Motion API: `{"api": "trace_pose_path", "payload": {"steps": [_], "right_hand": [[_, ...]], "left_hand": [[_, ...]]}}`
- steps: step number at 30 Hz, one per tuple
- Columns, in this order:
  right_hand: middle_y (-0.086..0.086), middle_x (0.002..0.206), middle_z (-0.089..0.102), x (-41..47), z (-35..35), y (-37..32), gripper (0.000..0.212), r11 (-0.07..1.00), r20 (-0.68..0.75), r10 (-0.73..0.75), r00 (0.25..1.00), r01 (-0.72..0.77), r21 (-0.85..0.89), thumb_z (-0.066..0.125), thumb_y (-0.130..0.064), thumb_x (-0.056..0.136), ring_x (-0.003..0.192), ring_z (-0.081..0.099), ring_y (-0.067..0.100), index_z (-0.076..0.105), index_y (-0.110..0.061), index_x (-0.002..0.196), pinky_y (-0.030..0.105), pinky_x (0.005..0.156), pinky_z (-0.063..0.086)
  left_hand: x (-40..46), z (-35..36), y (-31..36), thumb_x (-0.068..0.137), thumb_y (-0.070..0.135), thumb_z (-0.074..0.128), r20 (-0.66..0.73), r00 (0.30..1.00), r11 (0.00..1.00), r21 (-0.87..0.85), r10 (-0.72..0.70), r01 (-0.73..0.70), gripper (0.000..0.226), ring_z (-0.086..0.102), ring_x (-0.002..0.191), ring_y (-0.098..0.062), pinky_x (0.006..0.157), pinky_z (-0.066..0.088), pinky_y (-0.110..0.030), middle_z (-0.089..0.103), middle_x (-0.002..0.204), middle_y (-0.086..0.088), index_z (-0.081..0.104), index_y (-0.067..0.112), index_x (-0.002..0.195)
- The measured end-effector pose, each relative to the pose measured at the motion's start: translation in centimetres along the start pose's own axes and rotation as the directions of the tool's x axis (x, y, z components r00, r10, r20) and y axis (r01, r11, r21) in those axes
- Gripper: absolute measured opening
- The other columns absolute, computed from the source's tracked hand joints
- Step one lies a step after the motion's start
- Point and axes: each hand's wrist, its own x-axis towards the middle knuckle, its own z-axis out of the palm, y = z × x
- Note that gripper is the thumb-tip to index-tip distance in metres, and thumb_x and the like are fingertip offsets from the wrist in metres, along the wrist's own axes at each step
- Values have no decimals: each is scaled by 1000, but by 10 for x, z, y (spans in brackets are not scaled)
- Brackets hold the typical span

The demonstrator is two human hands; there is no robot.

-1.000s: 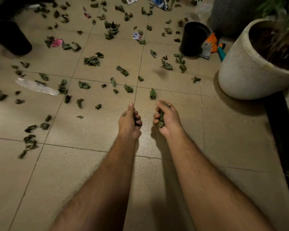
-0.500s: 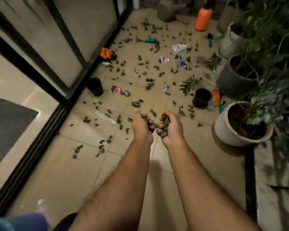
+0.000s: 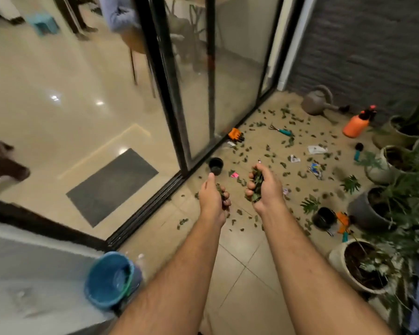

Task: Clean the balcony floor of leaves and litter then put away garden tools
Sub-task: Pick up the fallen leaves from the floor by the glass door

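Green leaves (image 3: 256,183) are clenched in right hand (image 3: 266,187) and left hand (image 3: 213,197), fingers curled tight. Collection step underway; next, carry them to blue bucket (image 3: 108,280) at seven o'clock.

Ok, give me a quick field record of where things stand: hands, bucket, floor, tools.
left hand: grips a small bunch of leaves
right hand: grips a fuller bunch of leaves
blue bucket: lower left, beside the left forearm
floor: many leaves and some wrappers scattered toward the far wall
hand rake: lying on the floor
orange sprayer: upright near the wall
watering can: by the far wall
orange glove: by the glass door
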Motion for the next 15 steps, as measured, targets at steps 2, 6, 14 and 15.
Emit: {"api": "trace_pose_path", "payload": {"steps": [2,6,14,15], "right_hand": [[1,62,49,-17,27,6,16,999,58,27,998,-25,-44,58,-24,95,44,39,11,55,-17,80,23,37,27],[1,63,48,-34,68,34,13,988,143,92,985,-72,-137,58,-22,93,44,38,11,52,-17,83,23,37,27],[0,62,48,-17,127,95,10,915,284,307,908,-200,-350,55,-18,95,43,36,11,53,-15,86,20,38,23],[0,62,48,-12,132,100,9,900,299,331,895,-205,-384,54,-18,96,43,36,11,54,-15,88,20,38,23]], "left_hand": [[-13,-23,22,103,37,46,-13,999,999,-29,31,-31,28,39,44,-9,37,27,-21,44,61,3,59,12,100],[-20,-59,46,104,36,46,-82,995,995,-86,51,-59,30,41,45,-9,38,27,-21,45,61,1,55,14,86],[2,-126,79,104,39,44,-313,948,973,-191,62,-126,33,42,44,-9,40,25,-19,47,63,0,50,16,82],[5,-133,82,104,40,45,-341,938,969,-203,64,-140,33,42,44,-9,40,24,-20,47,63,1,50,17,82]]}}
